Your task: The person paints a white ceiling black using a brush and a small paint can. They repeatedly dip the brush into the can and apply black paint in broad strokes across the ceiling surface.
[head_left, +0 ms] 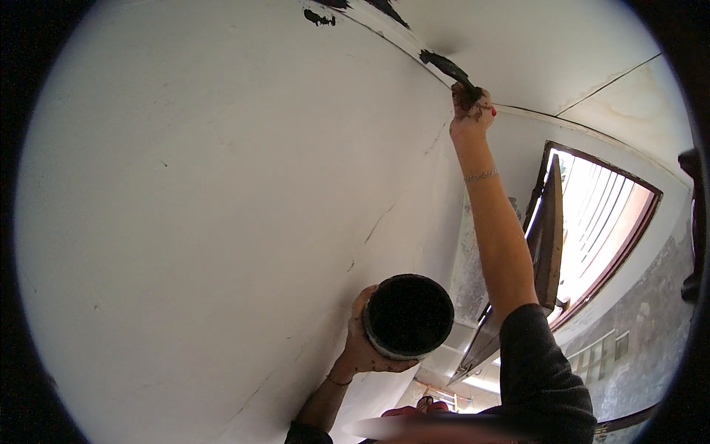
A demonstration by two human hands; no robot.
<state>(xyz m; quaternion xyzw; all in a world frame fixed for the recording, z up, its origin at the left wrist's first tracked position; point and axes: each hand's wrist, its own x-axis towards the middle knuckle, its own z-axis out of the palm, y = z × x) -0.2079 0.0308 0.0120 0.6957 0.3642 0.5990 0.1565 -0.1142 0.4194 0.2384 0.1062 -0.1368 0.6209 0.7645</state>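
My right hand [473, 112], raised high at the top of the wall, is closed round what looks like a paintbrush [460, 77] covered in black. Its dark end lies along the pale trim [399, 37] where wall and ceiling meet; where the brush stops and a black streak starts, I cannot tell. Dark smears mark the fingers. Lower down, my left hand [360, 346] grips a round paint can [403, 356] from its left side and underneath. The can's mouth faces me, showing black paint [409, 314] inside, its level too dark to make out.
Black paint patches [320, 18] mark the upper wall and trim. The white wall [185, 222] has fine cracks. At right, a brown window frame [651, 214] with bars has its dark shutter [549, 229] swung inward, close to my right arm. Above spreads the panelled ceiling [562, 44].
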